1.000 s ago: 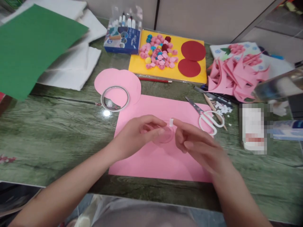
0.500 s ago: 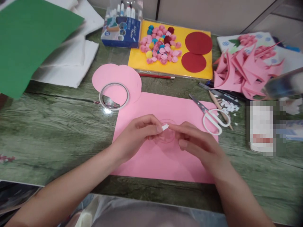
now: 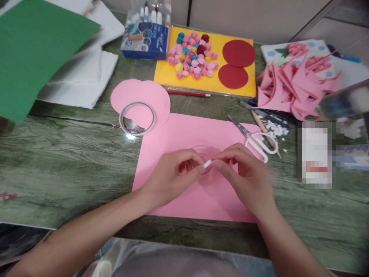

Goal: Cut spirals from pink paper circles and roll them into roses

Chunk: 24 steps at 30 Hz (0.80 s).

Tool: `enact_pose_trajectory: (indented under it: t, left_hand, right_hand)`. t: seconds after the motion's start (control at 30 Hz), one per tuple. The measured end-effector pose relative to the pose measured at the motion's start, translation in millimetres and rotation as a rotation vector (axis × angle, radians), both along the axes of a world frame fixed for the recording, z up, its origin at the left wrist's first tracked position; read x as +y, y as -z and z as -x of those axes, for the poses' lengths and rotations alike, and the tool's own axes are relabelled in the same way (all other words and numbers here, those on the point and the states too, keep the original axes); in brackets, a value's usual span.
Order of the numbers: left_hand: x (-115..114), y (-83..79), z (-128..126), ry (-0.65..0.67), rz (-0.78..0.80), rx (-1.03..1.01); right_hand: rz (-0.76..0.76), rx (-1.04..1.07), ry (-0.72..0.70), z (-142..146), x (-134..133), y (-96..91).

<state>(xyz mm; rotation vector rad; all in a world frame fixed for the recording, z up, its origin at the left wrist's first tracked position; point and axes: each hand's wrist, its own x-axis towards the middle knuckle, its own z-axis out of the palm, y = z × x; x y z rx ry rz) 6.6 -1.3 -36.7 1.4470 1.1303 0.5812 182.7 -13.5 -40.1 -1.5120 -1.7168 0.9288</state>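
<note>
Fingertips [image 3: 201,169] of the left hand [image 3: 170,171] are clamped on a small white tab [image 3: 207,164], thumb against forefinger. Those of the right hand [image 3: 248,173] meet at the tab's other end, thumb and forefinger together; whether they grip it, I cannot tell from where I stand. The tab is held between the two hands, above a pink sheet [image 3: 187,129]. Note the change: half a second ago the right forefinger alone reached the tab, its thumb apart; the thumb has since come in beside it. The work in hand now appears to need both hands at once on one small piece.

Beneath, the sheet bears thin drawn circles [image 3: 201,146], partly hidden by the fingers. Scissors [image 3: 248,135] overlap its right edge, near a wooden pencil [image 3: 260,122] and loose white bits [image 3: 276,129]. To the left, a tape ring [image 3: 153,120] rests partly on rounded pink cutouts [image 3: 141,92]. Farther back on the green wood-grained table [image 3: 57,154] stand a marker box [image 3: 145,42], a yellow pack [image 3: 161,77] bearing small coloured petals [image 3: 196,57] and two dark red discs [image 3: 238,53], then curled pink offcuts [image 3: 296,88]. At far left, a green sheet [image 3: 43,57] lies over white sheets [image 3: 83,88]; a pale wall [image 3: 245,15] rises behind.
</note>
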Motion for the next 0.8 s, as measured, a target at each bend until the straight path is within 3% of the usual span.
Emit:
enact_pose_trajectory:
  t: [0.2, 0.33, 0.4, 0.47, 0.53, 0.6, 0.67, 0.8]
  left_hand:
    - [-3.1, 0.4, -2.7, -0.004, -0.03, 0.056]
    - [-0.7, -4.4, 2.3, 0.041, 0.001, -0.005]
    - [1.6, -6.3, 7.3, 0.068, -0.058, 0.081]
    - [1.8, -6.5, 11.6, 0.124, -0.246, 0.32]
    - [-1.4, -5.6, 13.4, 0.227, -0.435, 0.593]
    - [-7.4, -4.5, 12.9, 0.366, -0.51, 0.765]
    - [-13.8, -4.0, 11.4, 0.465, -0.557, 0.848]
    - [-18.7, -3.7, 9.0, 0.505, -0.609, 0.945]
  right_hand:
    - [-0.075, -0.11, -0.046, 1.2, -2.5, -0.2]
    - [-0.544, -0.31, -0.076, -3.6, -8.6, -3.8]
    - [-0.671, -0.325, -0.094, -7.3, -7.7, -5.0]
    - [-0.542, -0.319, -0.051, -10.2, -2.5, -4.1]
    - [-0.301, -0.298, -0.152, -11.2, 5.6, -0.6]
    - [-0.121, -0.28, -0.273, -10.2, 13.4, 4.3]
    - [-0.027, -0.297, -0.343, -7.7, 19.0, 9.3]
    - [0.017, -0.414, -0.39, -2.2, 22.7, 16.0]
